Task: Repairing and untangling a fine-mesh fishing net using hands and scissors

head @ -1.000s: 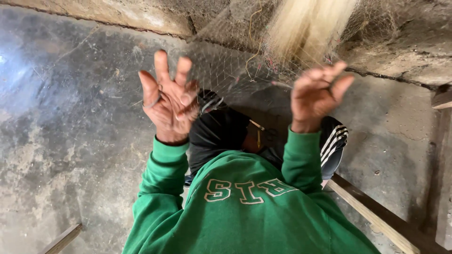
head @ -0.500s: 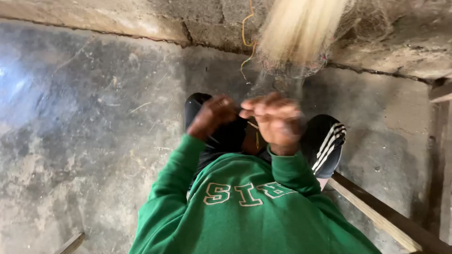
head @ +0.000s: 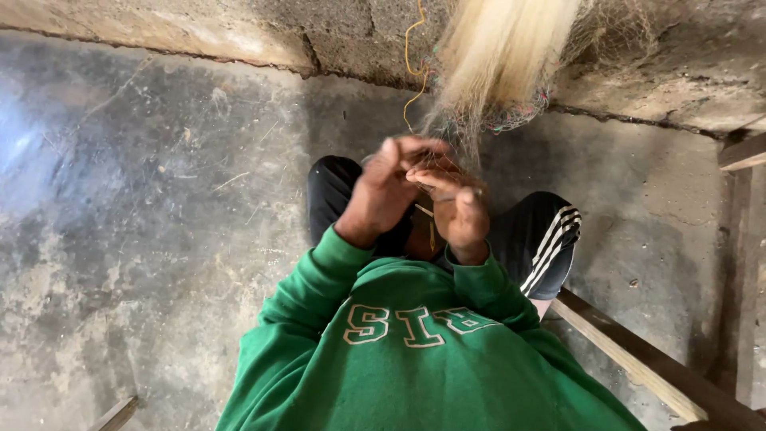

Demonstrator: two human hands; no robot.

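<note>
Hanging from above against the rough block wall (head: 239, 36), a pale fibre bundle (head: 511, 56) is seen at the top of the view, wrapped in fine netting (head: 630, 40); its long axis runs slanting from upper right down to lower left, the loose ends pointing towards the hands. Just below it, the left hand (head: 383, 191) and right hand (head: 455, 203) are pressed together, fingers curled. Whether strands are pinched between them cannot be told. A stained concrete floor (head: 144, 199) lies beneath, with a wooden rail (head: 638, 359) at the right.
</note>
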